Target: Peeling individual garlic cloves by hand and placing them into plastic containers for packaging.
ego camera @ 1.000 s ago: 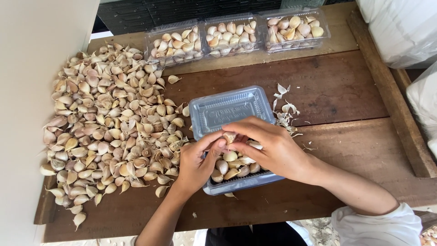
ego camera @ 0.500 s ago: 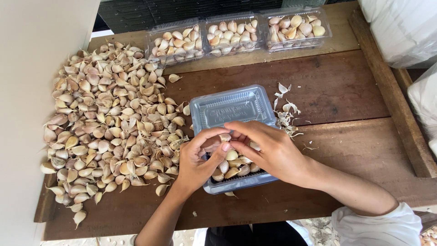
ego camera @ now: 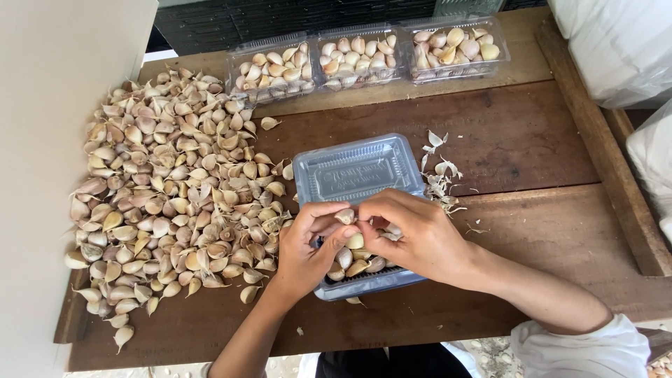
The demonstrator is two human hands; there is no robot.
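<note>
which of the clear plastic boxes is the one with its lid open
The box right under the hands, at the middle of the table: its lid is flipped back. The three boxes in a row at the far edge are shut and full of garlic.

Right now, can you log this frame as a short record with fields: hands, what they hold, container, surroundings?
left hand: pinches a garlic clove with the right hand
right hand: fingertips on the same clove, over the open tray
open tray: clear plastic, part filled with cloves, lid flipped back
garlic pile: loose cloves, left of the tray
filled trays: three in a row at the far edge
skins: scraps right of the tray
table: dark wooden planks
</note>
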